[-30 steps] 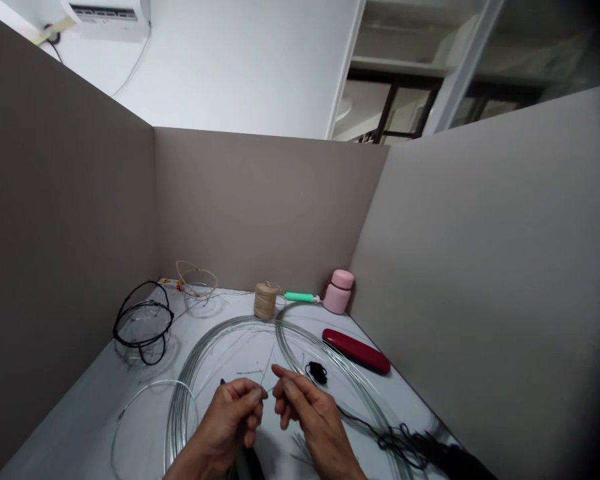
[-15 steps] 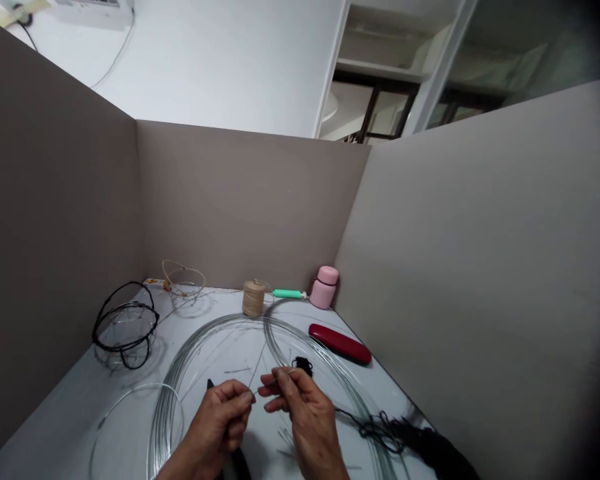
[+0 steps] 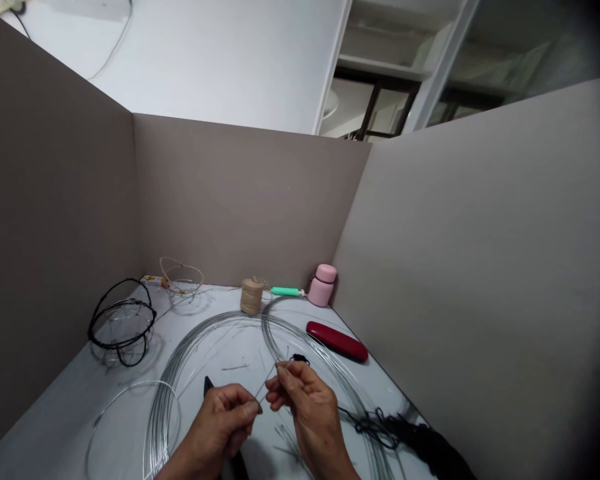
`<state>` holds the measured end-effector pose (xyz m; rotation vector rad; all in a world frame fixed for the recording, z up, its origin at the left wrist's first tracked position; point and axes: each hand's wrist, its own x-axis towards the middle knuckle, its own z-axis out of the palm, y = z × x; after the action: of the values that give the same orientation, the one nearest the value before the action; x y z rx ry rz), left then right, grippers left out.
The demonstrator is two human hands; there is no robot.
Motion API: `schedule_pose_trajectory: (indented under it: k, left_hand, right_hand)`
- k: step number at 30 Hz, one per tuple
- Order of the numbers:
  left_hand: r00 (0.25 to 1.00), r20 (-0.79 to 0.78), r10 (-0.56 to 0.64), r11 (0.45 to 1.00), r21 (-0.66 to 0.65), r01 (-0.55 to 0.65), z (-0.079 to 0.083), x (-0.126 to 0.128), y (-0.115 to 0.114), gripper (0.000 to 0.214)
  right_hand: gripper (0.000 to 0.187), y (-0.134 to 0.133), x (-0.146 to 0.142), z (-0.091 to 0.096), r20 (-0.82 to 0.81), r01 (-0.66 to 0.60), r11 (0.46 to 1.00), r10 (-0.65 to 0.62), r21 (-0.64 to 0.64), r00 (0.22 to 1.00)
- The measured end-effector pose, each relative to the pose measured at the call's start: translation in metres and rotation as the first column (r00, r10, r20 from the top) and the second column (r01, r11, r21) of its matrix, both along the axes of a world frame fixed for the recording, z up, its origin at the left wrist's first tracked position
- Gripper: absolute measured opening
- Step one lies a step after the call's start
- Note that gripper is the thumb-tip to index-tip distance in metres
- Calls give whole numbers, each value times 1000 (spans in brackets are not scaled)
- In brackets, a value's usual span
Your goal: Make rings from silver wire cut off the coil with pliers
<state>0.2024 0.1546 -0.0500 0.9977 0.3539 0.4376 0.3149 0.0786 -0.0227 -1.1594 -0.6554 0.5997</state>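
My left hand [image 3: 225,421] pinches a thin piece of wire [image 3: 265,385] between thumb and forefinger. My right hand [image 3: 313,413] has its fingertips closed on the same wire, slightly higher and to the right. Both hands hover inside a large coil of silver wire [image 3: 166,373] lying on the table. A dark tool [image 3: 208,384], partly hidden, lies beneath my left hand. Short cut wires [image 3: 286,441] are scattered beside my right wrist. Behind my right fingers a small black clump [image 3: 300,359] shows in part.
At left stand a black-wrapped wire frame [image 3: 123,345] and a single wire ring [image 3: 130,387]. Along the back are a twine spool [image 3: 251,297], a green-handled item [image 3: 285,291] and a pink flask [image 3: 323,285]. A red case [image 3: 337,341] and black yarn [image 3: 420,437] lie right. Grey panels [image 3: 250,200] enclose the table [image 3: 45,443].
My left hand has shifted slightly right and down. My right fingertips have drawn in and tilted upward, and the wire between the hands now slants more steeply. The view has shifted slightly.
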Motion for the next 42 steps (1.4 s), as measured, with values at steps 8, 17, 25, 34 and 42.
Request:
schedule_pose_trajectory:
  k: [8,17,25,34,42]
  left_hand:
    - [1000,-12,6,1000,14,-6,-6,5,-3,35]
    - [999,-20,30,993,113,-28,-7,5,-1,41]
    - [999,-23,-48,993,109,50,-10,3,-2,34]
    - [995,-86,-43,994,94,51,-6,2,-4,34]
    - [988,-144,-50,981,179,75,3,-3,-6,35]
  right_hand:
    - [23,-3,-1,11,111,-65,995,73,-79,991]
    - [27,-5,4,21,177,-96,984,123,-151,977]
    - [25,-11,6,23,157,-132,977,159,-168,975]
    - [25,-12,9,25,208,-146,968,188,-204,960]
    - [28,-12,10,21,200,-138,971,178,-198,963]
